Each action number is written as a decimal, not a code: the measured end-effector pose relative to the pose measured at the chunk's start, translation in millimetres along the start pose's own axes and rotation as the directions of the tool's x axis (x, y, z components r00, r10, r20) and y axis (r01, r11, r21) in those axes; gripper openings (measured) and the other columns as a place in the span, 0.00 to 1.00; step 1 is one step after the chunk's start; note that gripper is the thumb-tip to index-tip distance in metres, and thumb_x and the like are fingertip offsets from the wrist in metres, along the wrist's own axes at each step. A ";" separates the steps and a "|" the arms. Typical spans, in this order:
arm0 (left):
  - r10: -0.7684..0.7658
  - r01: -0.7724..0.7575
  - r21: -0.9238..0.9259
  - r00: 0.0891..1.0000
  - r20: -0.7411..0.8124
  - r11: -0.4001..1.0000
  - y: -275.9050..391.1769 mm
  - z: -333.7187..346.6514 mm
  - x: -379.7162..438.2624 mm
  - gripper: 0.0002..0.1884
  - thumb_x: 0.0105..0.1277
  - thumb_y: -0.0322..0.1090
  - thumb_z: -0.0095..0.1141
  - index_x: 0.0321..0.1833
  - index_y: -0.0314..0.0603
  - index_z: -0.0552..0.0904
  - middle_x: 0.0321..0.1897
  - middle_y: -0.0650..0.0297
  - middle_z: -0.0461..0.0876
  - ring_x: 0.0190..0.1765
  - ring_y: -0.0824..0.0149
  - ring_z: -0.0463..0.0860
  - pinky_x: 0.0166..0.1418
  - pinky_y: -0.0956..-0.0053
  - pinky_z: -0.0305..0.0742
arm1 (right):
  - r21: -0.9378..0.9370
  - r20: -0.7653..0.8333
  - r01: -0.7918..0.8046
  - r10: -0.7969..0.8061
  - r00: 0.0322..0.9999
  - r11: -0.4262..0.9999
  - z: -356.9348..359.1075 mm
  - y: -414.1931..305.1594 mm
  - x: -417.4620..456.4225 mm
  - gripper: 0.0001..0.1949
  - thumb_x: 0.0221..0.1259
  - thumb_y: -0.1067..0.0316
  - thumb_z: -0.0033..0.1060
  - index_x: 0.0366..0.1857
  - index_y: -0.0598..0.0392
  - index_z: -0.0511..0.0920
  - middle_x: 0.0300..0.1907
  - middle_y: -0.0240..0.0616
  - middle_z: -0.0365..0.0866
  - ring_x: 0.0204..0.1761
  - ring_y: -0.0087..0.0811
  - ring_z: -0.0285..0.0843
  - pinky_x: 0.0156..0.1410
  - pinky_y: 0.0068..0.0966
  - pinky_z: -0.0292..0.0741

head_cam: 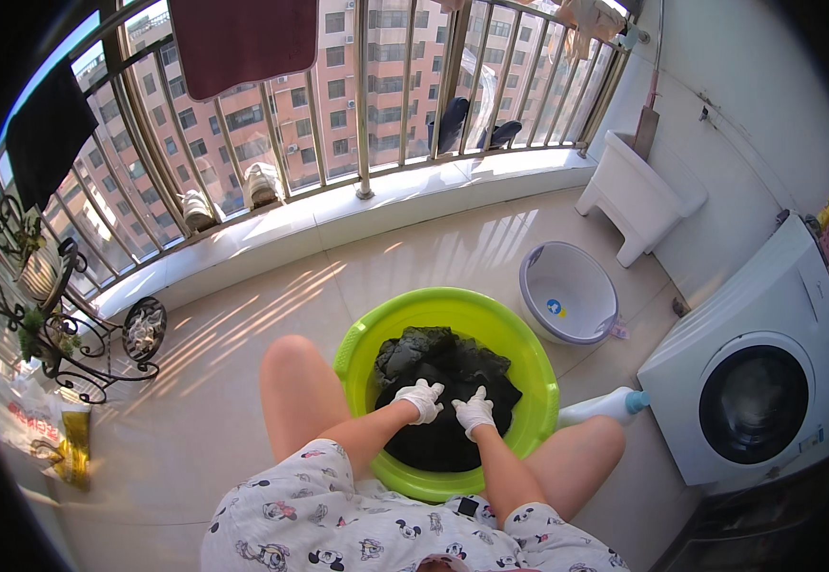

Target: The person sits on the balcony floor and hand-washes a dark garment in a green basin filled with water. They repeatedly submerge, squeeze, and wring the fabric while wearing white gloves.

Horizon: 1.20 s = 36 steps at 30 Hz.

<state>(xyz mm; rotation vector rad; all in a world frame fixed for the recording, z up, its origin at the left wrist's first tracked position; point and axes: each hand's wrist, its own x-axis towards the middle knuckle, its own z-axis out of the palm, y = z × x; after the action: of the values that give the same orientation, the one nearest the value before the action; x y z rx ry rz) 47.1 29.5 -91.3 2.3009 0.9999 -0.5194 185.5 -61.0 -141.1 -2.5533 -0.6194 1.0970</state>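
A lime-green plastic basin [450,296] stands on the floor between the person's knees. Wet black fabric [450,365] lies bunched inside it. My left hand [423,402], in a white glove, is over the middle of the fabric with its fingers pointing right. Close by on the right, my right hand [473,411], gloved too, has its fingers pointing up and left. A small gap parts the two hands. Both appear to touch the fabric; whether either pinches it cannot be told.
Right of the basin are a white-and-purple basin [573,293], a white bottle with a blue cap [604,407] and a front-loading washing machine [754,390]. A white plastic stool [632,193] stands by the wall. At left are a black metal plant stand [93,343] and plastic bags [36,422].
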 end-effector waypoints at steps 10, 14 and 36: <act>-0.035 0.033 0.020 0.991 0.133 0.999 9.4 25.6 57.3 0.32 0.56 0.28 0.66 0.66 0.47 0.72 0.65 0.43 0.70 0.60 0.42 0.81 0.60 0.54 0.80 | -0.073 0.081 -0.221 0.227 0.971 0.972 19.7 -2.8 57.4 0.53 0.65 0.51 0.66 0.82 0.51 0.33 0.78 0.56 0.54 0.75 0.54 0.64 0.75 0.45 0.67; -0.024 0.015 0.058 0.988 0.150 0.998 14.4 23.1 68.0 0.26 0.62 0.30 0.61 0.64 0.41 0.72 0.65 0.40 0.71 0.61 0.38 0.79 0.59 0.50 0.79 | -0.121 0.121 -0.243 0.257 0.959 0.963 13.7 -16.0 64.2 0.52 0.64 0.50 0.67 0.81 0.54 0.37 0.76 0.58 0.58 0.74 0.55 0.66 0.74 0.44 0.69; 0.101 -0.122 0.052 0.950 0.296 0.991 8.9 -61.2 -11.8 0.43 0.70 0.50 0.53 0.84 0.51 0.49 0.38 0.58 0.90 0.38 0.58 0.89 0.50 0.62 0.83 | 0.141 -0.009 0.397 -0.400 0.917 0.907 -24.5 10.6 44.0 0.18 0.71 0.69 0.49 0.62 0.60 0.74 0.53 0.54 0.84 0.63 0.56 0.76 0.72 0.41 0.71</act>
<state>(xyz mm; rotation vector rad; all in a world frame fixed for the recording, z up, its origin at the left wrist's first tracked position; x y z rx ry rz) 53.6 57.3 -35.2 2.2400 0.7139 -0.8317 233.6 -50.7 -156.2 -2.1661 -0.9809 0.9816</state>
